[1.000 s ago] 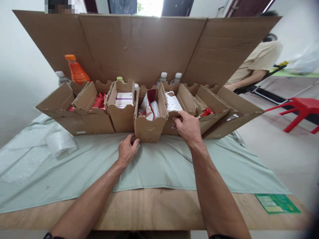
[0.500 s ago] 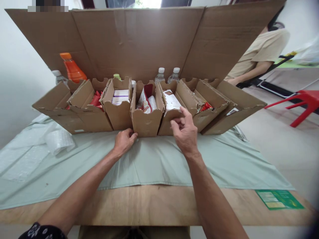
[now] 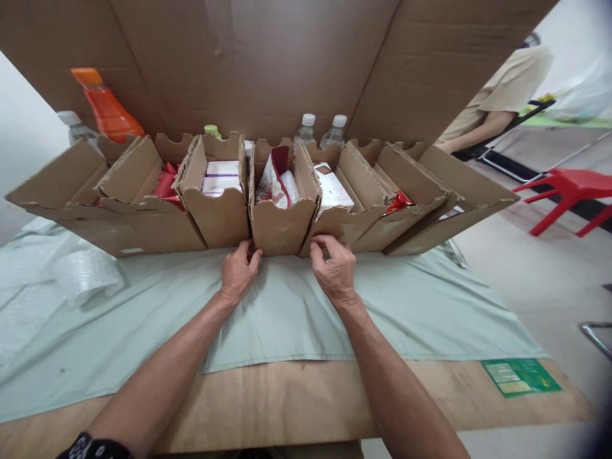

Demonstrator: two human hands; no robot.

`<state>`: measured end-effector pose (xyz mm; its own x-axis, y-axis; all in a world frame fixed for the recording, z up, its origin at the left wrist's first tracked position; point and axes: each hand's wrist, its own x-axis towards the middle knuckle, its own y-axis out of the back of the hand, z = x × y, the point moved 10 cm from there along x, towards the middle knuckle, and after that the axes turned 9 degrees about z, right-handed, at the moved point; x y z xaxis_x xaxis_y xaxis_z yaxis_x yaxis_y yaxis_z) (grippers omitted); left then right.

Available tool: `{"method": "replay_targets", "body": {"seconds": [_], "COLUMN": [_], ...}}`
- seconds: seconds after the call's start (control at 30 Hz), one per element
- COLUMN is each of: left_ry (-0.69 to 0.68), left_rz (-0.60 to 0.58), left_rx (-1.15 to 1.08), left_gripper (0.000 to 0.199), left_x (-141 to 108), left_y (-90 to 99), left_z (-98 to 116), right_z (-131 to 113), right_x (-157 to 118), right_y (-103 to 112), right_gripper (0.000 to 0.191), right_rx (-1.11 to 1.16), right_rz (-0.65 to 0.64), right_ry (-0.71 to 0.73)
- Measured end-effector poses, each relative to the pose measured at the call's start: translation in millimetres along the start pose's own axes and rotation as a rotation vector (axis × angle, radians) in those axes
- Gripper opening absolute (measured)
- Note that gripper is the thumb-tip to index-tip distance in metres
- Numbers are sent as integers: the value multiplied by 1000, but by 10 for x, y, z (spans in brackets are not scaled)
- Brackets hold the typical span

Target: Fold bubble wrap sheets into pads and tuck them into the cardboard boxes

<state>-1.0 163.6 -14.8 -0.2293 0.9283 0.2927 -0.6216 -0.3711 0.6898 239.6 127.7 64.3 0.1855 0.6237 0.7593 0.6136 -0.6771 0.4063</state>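
Note:
Several narrow open cardboard boxes stand fanned out in a row. The middle box (image 3: 277,231) holds a floral packet with a dark red edge (image 3: 276,182) and some clear wrap. My left hand (image 3: 239,271) is curled at its lower left corner, thumb by the front and fingertips at the gap beside it. Right of it, my right hand (image 3: 335,268) has thumb and bent forefinger nearly together against the low front of the neighbouring box (image 3: 349,223), which contains a white carton (image 3: 331,191). Whether anything lies between those fingertips is hidden.
A tall cardboard panel (image 3: 258,70) rises behind an orange bottle (image 3: 111,108) and clear bottles (image 3: 333,131). Bubble wrap (image 3: 83,274) lies left on the pale green cloth (image 3: 282,325). A green card (image 3: 521,377) is at the wooden edge. Beyond are a seated person (image 3: 507,95) and a red stool (image 3: 564,191).
My right hand has come down and left from the box's front rim to its lower front, its fingers drawing together. My left hand stays by the middle box. The view has tipped downward.

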Motion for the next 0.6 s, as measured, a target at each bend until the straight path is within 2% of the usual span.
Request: {"method": "replay_targets", "body": {"seconds": [0.37,0.6], "left_ry": [-10,-21], "left_rz": [46,70], "left_rx": [-146,-220], "left_gripper": [38,37], "left_x": [38,36], "left_y": [-4,15], "left_z": [-27,-24], "right_z": [73,-3], "right_x": [-86,-196], "right_y": [-215,-340], "right_gripper": [23,27], "right_rx": [-6,-2], "right_rz": [-137,-192], "right_ry": [8,37]}}
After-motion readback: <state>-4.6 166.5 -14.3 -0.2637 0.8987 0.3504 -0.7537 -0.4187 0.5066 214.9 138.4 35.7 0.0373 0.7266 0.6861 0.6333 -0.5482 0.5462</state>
